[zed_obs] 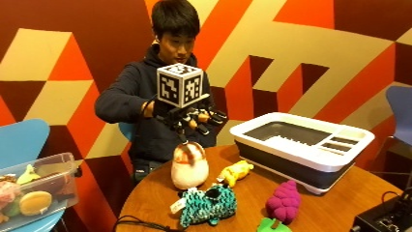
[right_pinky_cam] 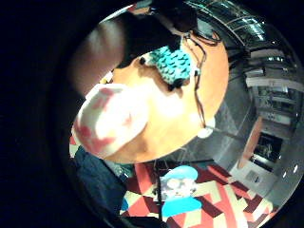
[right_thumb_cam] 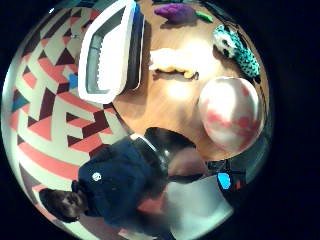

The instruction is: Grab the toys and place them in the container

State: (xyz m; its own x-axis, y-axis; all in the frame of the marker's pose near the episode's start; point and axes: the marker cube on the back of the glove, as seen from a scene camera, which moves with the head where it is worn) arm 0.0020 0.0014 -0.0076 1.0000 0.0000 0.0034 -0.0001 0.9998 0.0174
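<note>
In the outside view my gloved right hand (zed_obs: 192,118) hovers just above a white egg-shaped toy with red blotches (zed_obs: 188,167), fingers hanging relaxed and holding nothing. The egg stands upright on the round wooden table (zed_obs: 148,203) and looms close in both palm views (right_pinky_cam: 110,119) (right_thumb_cam: 231,114). Beside it lie a yellow plush (zed_obs: 235,172) (right_thumb_cam: 172,61), a teal-and-black plush (zed_obs: 207,204) (right_pinky_cam: 173,64) (right_thumb_cam: 237,50) and a purple grape plush (zed_obs: 284,201) (right_thumb_cam: 176,12). The white and grey container (zed_obs: 302,145) (right_thumb_cam: 107,50) sits at the table's far right and looks empty.
A small green toy (zed_obs: 270,225) lies at the front edge near the purple one. A clear plastic bin of toys (zed_obs: 35,193) rests on a blue chair at the left. A black device (zed_obs: 386,220) and cables occupy the table's front right.
</note>
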